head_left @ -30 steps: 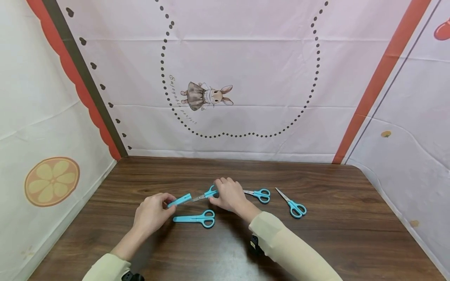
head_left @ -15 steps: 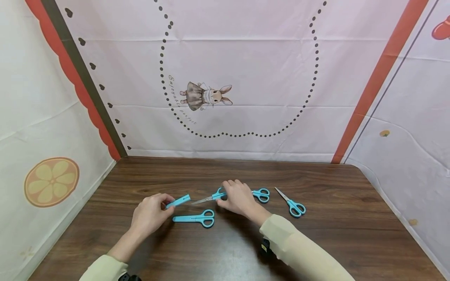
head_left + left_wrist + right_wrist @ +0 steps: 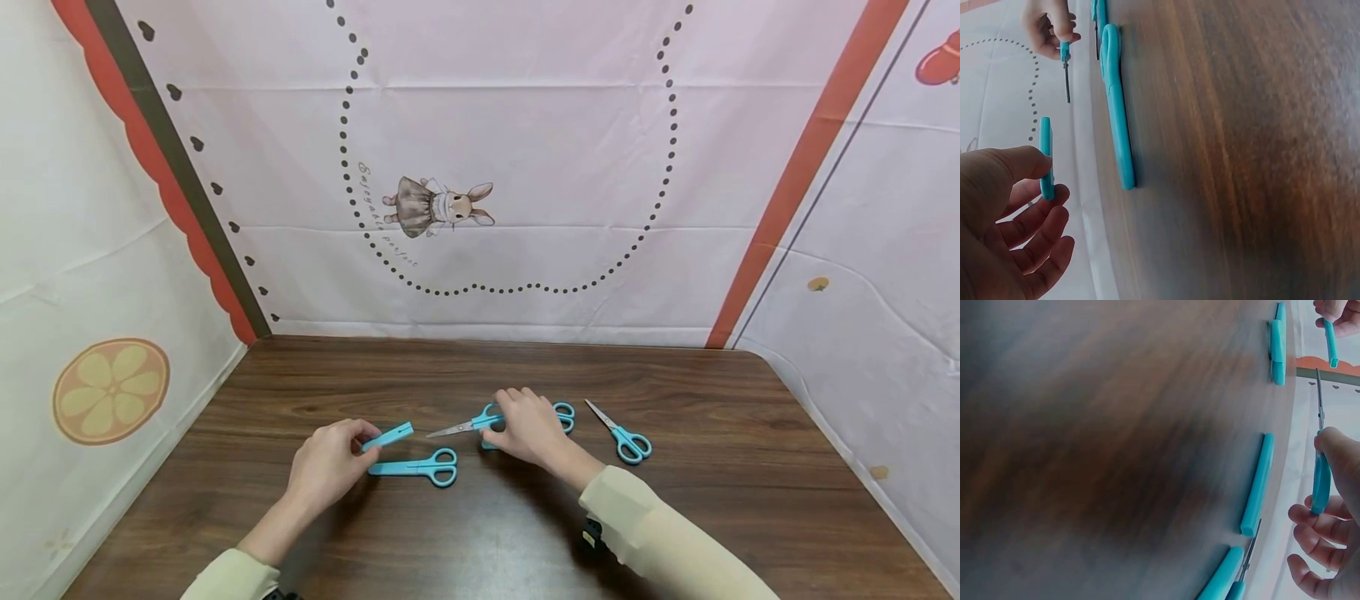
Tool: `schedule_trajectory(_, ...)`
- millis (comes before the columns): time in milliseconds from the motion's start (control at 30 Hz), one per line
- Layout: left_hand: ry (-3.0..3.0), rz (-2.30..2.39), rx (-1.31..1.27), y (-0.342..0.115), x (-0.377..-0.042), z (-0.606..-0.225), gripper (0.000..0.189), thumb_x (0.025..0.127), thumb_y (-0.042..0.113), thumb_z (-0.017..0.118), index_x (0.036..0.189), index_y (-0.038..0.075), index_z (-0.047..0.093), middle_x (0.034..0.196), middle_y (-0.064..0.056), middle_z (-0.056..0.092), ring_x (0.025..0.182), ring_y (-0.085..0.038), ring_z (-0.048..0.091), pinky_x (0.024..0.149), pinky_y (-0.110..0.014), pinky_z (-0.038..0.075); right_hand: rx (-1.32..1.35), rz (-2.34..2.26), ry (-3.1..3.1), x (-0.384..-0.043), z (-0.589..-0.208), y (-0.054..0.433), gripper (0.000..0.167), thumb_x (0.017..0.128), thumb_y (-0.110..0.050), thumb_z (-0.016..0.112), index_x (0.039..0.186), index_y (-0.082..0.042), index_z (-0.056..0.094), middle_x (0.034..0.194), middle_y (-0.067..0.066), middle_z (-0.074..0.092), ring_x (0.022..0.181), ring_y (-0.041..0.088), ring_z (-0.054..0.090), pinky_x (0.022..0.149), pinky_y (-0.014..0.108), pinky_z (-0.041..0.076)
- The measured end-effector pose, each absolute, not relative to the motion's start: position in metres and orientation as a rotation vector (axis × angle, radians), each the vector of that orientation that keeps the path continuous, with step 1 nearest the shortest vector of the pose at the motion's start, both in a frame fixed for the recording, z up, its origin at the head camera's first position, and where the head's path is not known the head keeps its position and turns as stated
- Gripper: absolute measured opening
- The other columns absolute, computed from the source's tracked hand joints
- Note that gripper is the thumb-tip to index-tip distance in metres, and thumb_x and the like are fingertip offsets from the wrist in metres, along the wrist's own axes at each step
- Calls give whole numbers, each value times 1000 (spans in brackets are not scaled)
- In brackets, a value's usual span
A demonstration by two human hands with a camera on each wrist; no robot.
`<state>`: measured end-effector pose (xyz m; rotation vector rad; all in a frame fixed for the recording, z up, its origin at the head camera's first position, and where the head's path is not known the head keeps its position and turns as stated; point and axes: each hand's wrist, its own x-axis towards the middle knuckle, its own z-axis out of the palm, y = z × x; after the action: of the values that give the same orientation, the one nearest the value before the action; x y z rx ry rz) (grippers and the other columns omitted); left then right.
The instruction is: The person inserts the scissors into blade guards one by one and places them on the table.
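My left hand pinches a light-blue scissor sheath between thumb and fingers, its mouth toward the right. In my right hand is a pair of blue-handled scissors, gripped at the handles. Their bare blades point left at the sheath, with a small gap between. Both are above the table in the wrist views. Below the left hand's sheath lies a sheathed pair of scissors. Another sheath rests on the table under my right hand, mostly covered by it in the head view.
Behind the right hand, a second pair of scissors is partly hidden. Farther right lies an unsheathed pair, tips pointing up and left. All lie on a dark wooden table with printed cloth around its back and sides.
My right hand has moved right with the scissors, and more of their blades shows, apart from the sheath. My left hand has stayed nearly in place, shifting slightly down.
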<state>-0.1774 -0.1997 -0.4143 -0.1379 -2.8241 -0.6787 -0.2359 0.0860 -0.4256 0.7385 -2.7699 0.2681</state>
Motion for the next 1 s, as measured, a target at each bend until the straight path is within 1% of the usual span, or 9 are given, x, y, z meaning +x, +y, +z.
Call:
schedule_trajectory(200, -2825, -644, -162, -192, -176, -419, 10, 75, 17, 70, 85, 20, 69, 77, 4, 63, 66, -8, 55, 48, -26, 40, 721, 295, -2747, -229, -427, 95, 49, 80, -48, 64, 111, -11, 61, 101, 3, 65, 86, 21, 59, 68, 38, 48)
schedule_trajectory(333, -2819, -626, -177, -186, -177, -420, 10, 75, 17, 70, 84, 20, 69, 76, 6, 62, 66, -7, 54, 48, -25, 39, 701, 305, -2717, -227, -426, 98, 46, 79, -47, 66, 108, -13, 62, 97, 1, 65, 83, 19, 58, 65, 36, 47)
schedule_trajectory(533, -2793, -626, -194, -177, -179, -420, 10, 73, 18, 71, 83, 22, 69, 75, 7, 61, 65, -7, 53, 49, -25, 39, 663, 311, -2722, -224, -423, 105, 46, 78, -48, 66, 110, -15, 62, 98, -1, 65, 86, 18, 59, 67, 36, 48)
schedule_trajectory(733, -2783, -642, -216, -167, -182, -420, 10, 73, 19, 71, 82, 22, 69, 74, 8, 61, 64, -6, 52, 49, -26, 38, 659, 322, -2693, -221, -419, 114, 47, 78, -47, 67, 110, -13, 62, 97, 0, 65, 84, 18, 58, 63, 33, 47)
schedule_trajectory(867, -2784, -639, -234, -163, -184, -420, 10, 73, 19, 71, 82, 22, 69, 74, 8, 61, 64, -6, 50, 49, -25, 38, 640, 324, -2684, -221, -419, 120, 44, 77, -45, 67, 109, -14, 62, 95, -1, 64, 81, 18, 58, 60, 31, 45)
schedule_trajectory(1000, -2782, -647, -255, -159, -184, -419, 10, 74, 19, 71, 82, 22, 69, 76, 7, 62, 64, -5, 51, 49, -25, 38, 617, 331, -2689, -220, -420, 127, 42, 78, -44, 66, 108, -15, 63, 95, 0, 64, 81, 18, 58, 61, 31, 45)
